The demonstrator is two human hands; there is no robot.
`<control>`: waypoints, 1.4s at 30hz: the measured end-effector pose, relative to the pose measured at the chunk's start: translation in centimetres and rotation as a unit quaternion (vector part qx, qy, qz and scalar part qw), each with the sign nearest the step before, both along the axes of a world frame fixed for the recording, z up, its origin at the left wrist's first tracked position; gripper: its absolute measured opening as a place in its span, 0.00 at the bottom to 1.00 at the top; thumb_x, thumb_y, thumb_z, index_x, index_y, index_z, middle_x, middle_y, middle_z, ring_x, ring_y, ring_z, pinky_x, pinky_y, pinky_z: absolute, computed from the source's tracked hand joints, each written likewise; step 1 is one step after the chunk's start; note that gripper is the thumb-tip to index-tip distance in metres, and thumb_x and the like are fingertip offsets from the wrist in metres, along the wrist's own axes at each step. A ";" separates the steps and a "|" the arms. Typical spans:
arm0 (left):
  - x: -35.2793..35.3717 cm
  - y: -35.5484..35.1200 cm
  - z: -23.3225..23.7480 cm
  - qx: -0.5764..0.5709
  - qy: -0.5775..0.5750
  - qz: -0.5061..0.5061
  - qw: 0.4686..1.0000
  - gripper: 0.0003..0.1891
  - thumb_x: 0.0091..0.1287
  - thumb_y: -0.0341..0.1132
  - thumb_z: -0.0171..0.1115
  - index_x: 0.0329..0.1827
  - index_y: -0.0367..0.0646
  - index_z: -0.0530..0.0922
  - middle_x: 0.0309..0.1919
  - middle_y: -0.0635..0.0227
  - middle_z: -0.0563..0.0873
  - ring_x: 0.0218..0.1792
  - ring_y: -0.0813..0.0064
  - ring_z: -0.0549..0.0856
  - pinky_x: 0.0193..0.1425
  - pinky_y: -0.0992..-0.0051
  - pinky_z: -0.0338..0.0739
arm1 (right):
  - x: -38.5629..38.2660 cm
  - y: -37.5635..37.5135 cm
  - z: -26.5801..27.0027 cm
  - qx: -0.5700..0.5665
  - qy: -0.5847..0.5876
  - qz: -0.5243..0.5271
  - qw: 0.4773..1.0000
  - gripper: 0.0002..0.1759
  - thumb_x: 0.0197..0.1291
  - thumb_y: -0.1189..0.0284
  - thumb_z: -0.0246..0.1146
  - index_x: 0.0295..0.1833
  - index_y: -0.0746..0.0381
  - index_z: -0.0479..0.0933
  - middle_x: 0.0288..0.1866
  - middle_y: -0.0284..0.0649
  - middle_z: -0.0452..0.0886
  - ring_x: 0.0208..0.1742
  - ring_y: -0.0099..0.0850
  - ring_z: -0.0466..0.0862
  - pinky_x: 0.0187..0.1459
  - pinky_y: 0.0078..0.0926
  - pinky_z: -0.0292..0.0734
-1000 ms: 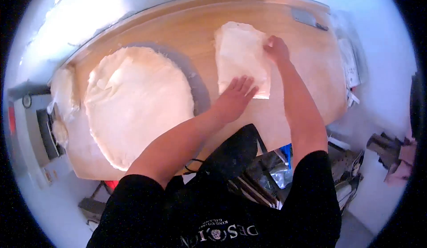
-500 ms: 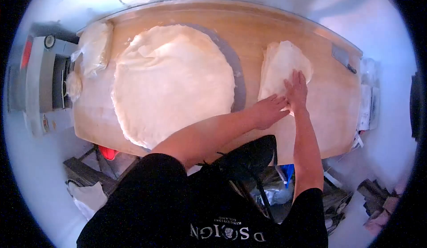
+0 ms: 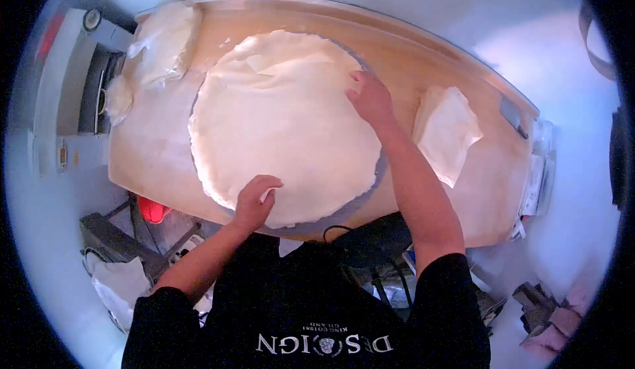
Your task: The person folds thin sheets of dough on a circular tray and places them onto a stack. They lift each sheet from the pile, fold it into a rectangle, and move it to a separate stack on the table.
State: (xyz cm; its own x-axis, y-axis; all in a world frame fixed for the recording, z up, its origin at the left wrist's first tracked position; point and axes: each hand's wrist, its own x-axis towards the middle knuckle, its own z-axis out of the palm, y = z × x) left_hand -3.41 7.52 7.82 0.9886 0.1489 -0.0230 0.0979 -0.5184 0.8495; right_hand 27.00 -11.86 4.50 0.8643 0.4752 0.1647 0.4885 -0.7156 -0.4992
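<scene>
A broad round stack of pale, thin dough sheets (image 3: 284, 131) covers the middle of the table, its top creased at the far side. Over its near edge is my left hand (image 3: 254, 203), thumb and fingers apart. My right hand (image 3: 372, 101) reaches to the stack's upper right edge, fingers slightly curled with a gap to the thumb. A grey round sheet (image 3: 334, 220) shows under the dough's rim. Right of my right forearm lies a smaller folded dough pile (image 3: 446, 134), with neither hand on it.
A plastic bag of pale sheets (image 3: 170, 45) lies at the far left of the wooden table (image 3: 149, 150), near a smaller wrapped bundle (image 3: 119, 99). A broad blade with a dark handle (image 3: 512, 116) lies at the right end. A white appliance (image 3: 83, 71) stands left.
Both hands have left the folded dough pile and moved left to the round dough stack, parting to its near and upper right edges. The camera view has shifted slightly.
</scene>
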 end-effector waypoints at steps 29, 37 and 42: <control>7.6 17.4 3.0 0.155 0.087 -0.489 0.854 0.20 0.50 0.38 0.67 0.48 0.45 0.82 0.42 0.56 0.82 0.48 0.51 0.80 0.57 0.56 0.73 | -24.4 1.2 14.7 0.040 0.319 0.344 0.882 0.24 0.56 0.74 0.58 0.60 0.49 0.74 0.37 0.45 0.81 0.38 0.51 0.83 0.39 0.47 0.79; 1.6 17.4 14.3 0.007 0.172 -0.329 0.929 0.12 0.54 0.29 0.70 0.42 0.41 0.82 0.38 0.62 0.84 0.42 0.60 0.85 0.47 0.66 0.78 | -23.3 -1.0 22.5 0.160 0.501 0.415 0.743 0.11 0.61 0.70 0.62 0.46 0.64 0.74 0.36 0.51 0.79 0.41 0.51 0.82 0.41 0.45 0.76; 1.2 17.1 22.8 -0.056 0.067 -0.266 0.960 0.12 0.55 0.30 0.73 0.40 0.39 0.82 0.35 0.64 0.84 0.36 0.68 0.84 0.42 0.71 0.76 | -20.5 -2.8 28.7 0.269 0.505 0.443 0.690 0.08 0.63 0.69 0.64 0.39 0.63 0.79 0.30 0.47 0.80 0.33 0.47 0.83 0.36 0.40 0.76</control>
State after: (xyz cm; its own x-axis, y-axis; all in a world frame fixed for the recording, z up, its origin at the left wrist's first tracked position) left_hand -2.24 24.60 30.67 0.9109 -0.3877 -0.1416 -0.0432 -0.4308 0.9014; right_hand 6.50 -14.67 33.17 0.0759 0.9959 0.0497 -0.1766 0.0625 -0.9823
